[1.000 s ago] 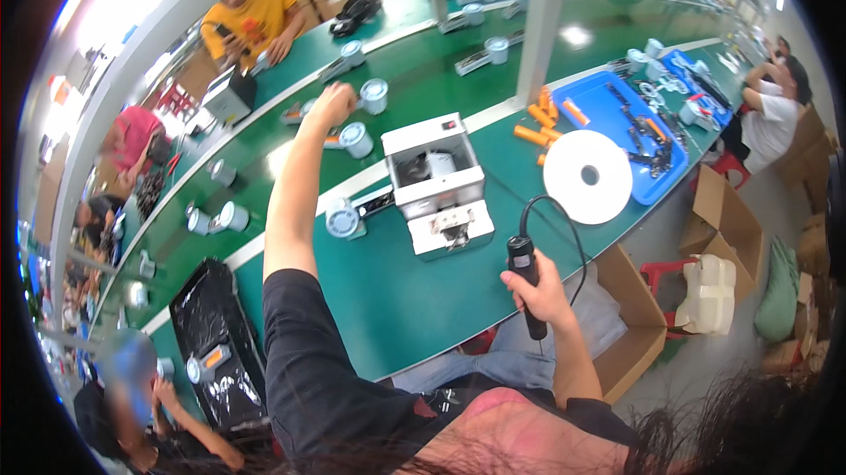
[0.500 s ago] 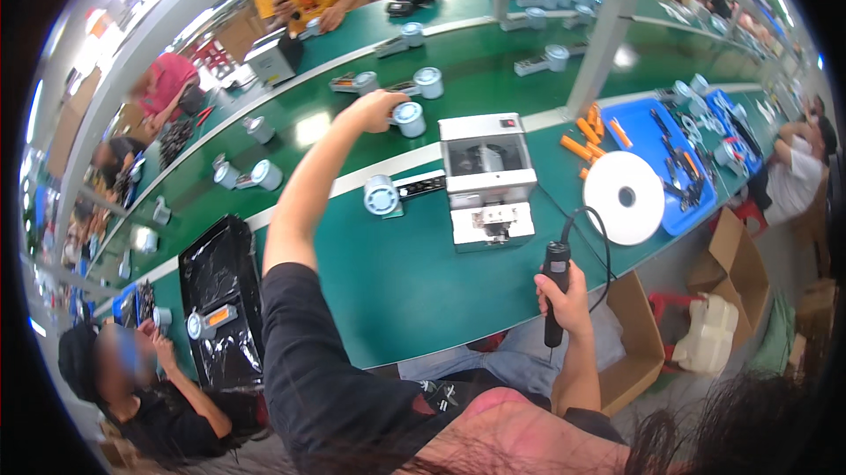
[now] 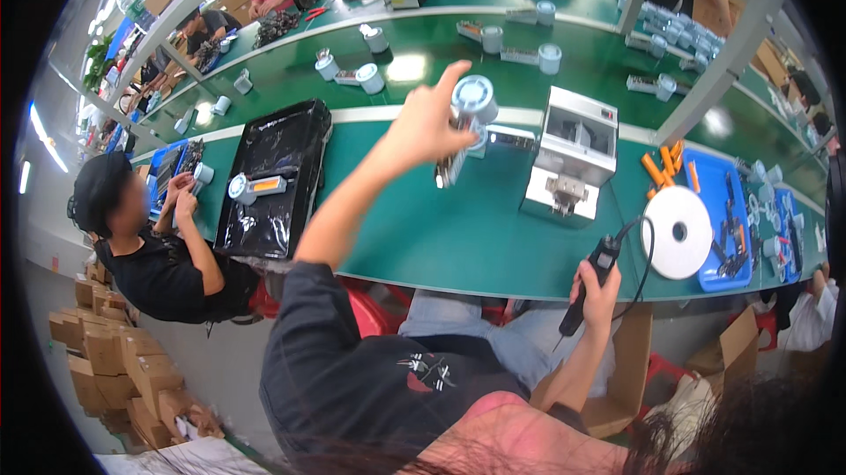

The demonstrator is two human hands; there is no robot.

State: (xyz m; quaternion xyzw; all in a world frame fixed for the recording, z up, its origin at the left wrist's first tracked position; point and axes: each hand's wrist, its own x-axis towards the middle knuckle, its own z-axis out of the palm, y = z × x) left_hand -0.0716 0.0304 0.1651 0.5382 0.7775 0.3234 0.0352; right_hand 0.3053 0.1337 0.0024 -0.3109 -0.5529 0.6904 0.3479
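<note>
My left hand (image 3: 427, 127) is raised over the green bench, thumb and fingers around a light blue round-headed device (image 3: 474, 98) whose grey handle hangs downward. The index finger sticks up beside the round head, and the other fingers are partly hidden. Just behind it, a second such device (image 3: 509, 136) lies on the bench with its dark handle toward a silver-white machine (image 3: 573, 144) with a clear-windowed box. Wrapped in my right hand (image 3: 597, 292), a black corded electric screwdriver (image 3: 589, 290) tilts with its thin bit down, off the bench's front edge.
A white reel (image 3: 678, 233), orange pieces (image 3: 656, 168) and a blue tray (image 3: 730, 219) of black parts lie right. Left is a black-lined tray (image 3: 269, 211), with a co-worker (image 3: 150, 237) beyond. More devices sit along the green belt (image 3: 414, 70). A metal post (image 3: 718, 61) stands right.
My left hand has come back from the belt's edge toward the bench with the device. The view has swung leftward, and the screwdriver in my right hand tilts more.
</note>
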